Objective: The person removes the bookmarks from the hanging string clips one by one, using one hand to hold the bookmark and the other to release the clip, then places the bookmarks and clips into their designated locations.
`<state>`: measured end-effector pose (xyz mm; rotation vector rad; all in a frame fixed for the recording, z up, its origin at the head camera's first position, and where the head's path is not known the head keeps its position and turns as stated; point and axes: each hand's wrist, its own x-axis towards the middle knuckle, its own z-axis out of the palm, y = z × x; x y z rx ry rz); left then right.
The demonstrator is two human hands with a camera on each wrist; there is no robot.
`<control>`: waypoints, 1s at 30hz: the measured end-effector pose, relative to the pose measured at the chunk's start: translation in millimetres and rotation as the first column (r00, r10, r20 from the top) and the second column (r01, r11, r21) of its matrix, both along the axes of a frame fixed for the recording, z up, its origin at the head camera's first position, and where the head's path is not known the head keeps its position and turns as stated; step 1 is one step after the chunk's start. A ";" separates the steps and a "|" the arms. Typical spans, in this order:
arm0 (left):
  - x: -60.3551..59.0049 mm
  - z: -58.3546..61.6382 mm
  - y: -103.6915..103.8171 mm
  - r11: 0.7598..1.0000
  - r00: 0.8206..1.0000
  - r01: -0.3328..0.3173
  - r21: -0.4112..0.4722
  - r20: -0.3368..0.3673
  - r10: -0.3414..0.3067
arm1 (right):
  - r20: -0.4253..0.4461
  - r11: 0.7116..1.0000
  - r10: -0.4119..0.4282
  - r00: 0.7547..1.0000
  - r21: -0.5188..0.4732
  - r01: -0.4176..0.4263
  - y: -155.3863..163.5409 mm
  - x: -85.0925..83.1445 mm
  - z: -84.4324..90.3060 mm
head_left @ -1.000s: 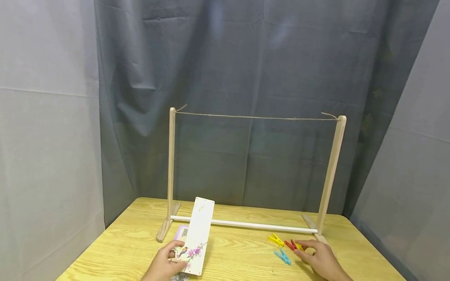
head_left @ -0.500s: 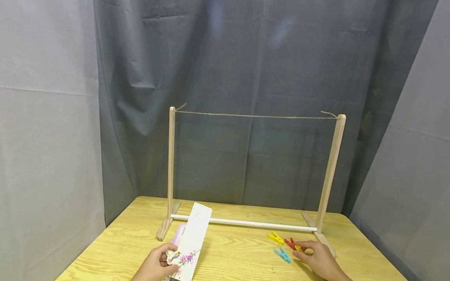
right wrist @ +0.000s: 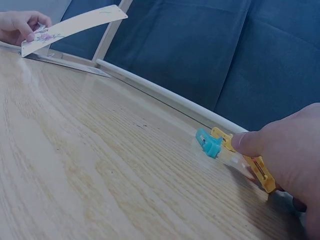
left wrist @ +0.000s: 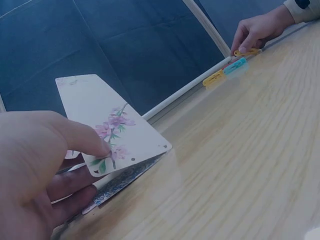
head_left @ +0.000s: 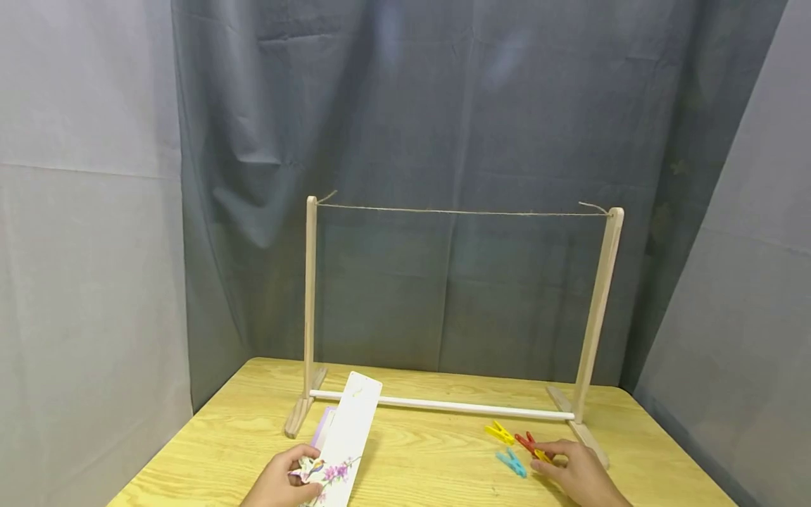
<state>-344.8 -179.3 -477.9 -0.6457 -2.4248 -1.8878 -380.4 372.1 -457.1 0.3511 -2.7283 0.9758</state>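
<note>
Between thumb and fingers, my left hand (head_left: 279, 480) holds a long white card (head_left: 356, 429) printed with a bird and pink blossoms. The card tilts up from the tabletop, its far end raised. Beneath it lie other cards: a purple edge (head_left: 321, 427) shows in the head view, a dark patterned card (left wrist: 127, 181) in the left wrist view. My right hand (head_left: 579, 473) pinches a yellow clothespin (head_left: 542, 456) low at the table. Right beside those fingertips are a red clothespin (head_left: 525, 441), a light blue clothespin (head_left: 511, 462) and a second yellow clothespin (head_left: 500, 432).
Behind the hands stands a wooden frame with a left post (head_left: 310, 296), a right post (head_left: 598, 317) and a white bottom bar (head_left: 469, 407). Twine (head_left: 462, 210) stretches between the post tops. Grey curtains (head_left: 405, 127) enclose the wooden table (head_left: 431, 458).
My left hand has lowered the white card and shifted it a little left, toward the front. The right hand has stayed almost in place at the clothespins.
</note>
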 end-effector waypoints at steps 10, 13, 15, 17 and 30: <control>1.6 2.1 -2.5 0.987 0.997 -0.059 -0.151 -0.057 0.050 | -0.092 1.000 -0.021 0.995 0.008 0.022 -2.3 2.2 -2.5; 1.6 3.0 -2.8 0.983 0.997 -0.055 -0.176 -0.065 0.044 | -0.100 0.999 -0.031 0.995 0.012 0.032 -2.2 3.0 -4.3; 1.5 3.0 -2.6 0.982 0.997 -0.057 -0.183 -0.070 0.045 | -0.103 0.999 -0.036 0.994 0.012 0.037 -2.3 3.6 -5.3; 0.8 3.5 -2.4 0.982 0.996 -0.058 -0.180 -0.070 0.046 | -0.107 0.999 -0.040 0.993 0.019 0.042 -2.7 3.7 -5.8; 1.5 1.5 0.0 0.984 0.994 -0.049 -0.169 -0.104 0.032 | -0.136 0.996 -0.019 0.991 0.084 0.031 -1.8 4.4 -6.9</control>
